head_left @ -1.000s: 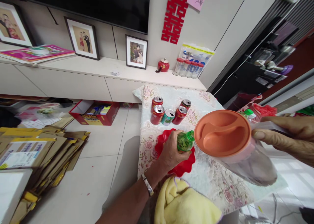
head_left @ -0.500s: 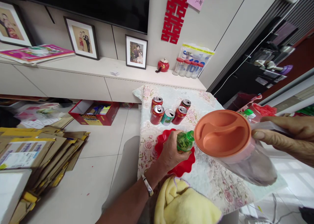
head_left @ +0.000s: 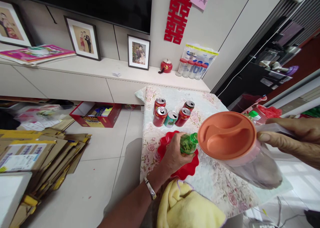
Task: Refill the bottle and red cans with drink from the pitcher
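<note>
My left hand (head_left: pixel 176 153) is wrapped round a green plastic bottle (head_left: pixel 188 143), tilted with its green neck toward the right. Beneath that hand lies a red wavy-edged plate (head_left: pixel 186 171). Close by on the right, my right hand (head_left: pixel 292 139) grips the handle of a clear pitcher (head_left: pixel 260 171) with an orange lid (head_left: pixel 227 134). The pitcher is near the camera, its lid almost in line with the bottle's mouth; whether they touch I cannot tell. Behind the plate stand several red cans (head_left: pixel 160 117) and one green can (head_left: pixel 171 119). A yellow towel (head_left: pixel 190 208) lies at the near edge.
A flowered cloth (head_left: pixel 235 188) covers the table. Another green-capped bottle (head_left: pixel 253 114) shows partly behind the pitcher. On the white cabinet (head_left: pixel 85 74) stand picture frames, a red pot (head_left: pixel 166 66) and lidded jars (head_left: pixel 191 69). Flattened cardboard (head_left: pixel 60 154) and a red box (head_left: pixel 100 119) lie on the floor.
</note>
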`<action>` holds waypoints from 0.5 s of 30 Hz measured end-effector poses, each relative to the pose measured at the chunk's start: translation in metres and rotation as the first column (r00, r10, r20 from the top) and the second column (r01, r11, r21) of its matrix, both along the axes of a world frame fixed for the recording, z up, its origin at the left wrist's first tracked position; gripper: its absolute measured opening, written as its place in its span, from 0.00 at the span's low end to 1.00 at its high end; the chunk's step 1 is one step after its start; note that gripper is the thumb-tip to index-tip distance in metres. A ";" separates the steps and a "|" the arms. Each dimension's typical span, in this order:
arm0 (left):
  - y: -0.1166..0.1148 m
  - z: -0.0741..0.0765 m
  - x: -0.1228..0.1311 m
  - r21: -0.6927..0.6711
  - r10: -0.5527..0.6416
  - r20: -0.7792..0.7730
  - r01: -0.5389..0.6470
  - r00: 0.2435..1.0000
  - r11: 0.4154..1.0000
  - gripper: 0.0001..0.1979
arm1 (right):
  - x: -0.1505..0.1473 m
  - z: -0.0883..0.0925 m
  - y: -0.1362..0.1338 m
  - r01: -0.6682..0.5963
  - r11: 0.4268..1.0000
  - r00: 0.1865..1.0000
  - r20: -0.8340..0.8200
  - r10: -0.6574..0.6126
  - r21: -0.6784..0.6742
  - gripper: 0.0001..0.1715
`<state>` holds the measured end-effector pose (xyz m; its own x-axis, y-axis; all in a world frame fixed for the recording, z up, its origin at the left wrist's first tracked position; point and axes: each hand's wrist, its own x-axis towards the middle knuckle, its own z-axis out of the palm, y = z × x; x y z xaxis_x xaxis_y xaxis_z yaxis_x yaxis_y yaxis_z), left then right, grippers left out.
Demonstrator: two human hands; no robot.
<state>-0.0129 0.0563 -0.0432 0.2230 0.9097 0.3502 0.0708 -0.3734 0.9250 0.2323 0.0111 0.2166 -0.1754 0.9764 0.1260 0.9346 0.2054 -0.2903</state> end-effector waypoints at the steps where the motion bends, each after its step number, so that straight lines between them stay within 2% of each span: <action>1: 0.000 0.000 0.000 0.001 0.001 -0.001 -0.001 1.000 1.000 0.36 | 0.000 0.000 0.000 0.002 1.000 1.000 0.007 -0.002 0.000 0.20; 15: 0.000 -0.002 0.000 0.003 -0.002 -0.001 0.002 1.000 1.000 0.36 | 0.001 0.000 0.000 0.010 1.000 1.000 0.014 -0.010 -0.001 0.21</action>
<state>-0.0127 0.0560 -0.0448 0.2251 0.9083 0.3526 0.0712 -0.3762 0.9238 0.2329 0.0114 0.2163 -0.1675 0.9783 0.1223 0.9406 0.1957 -0.2776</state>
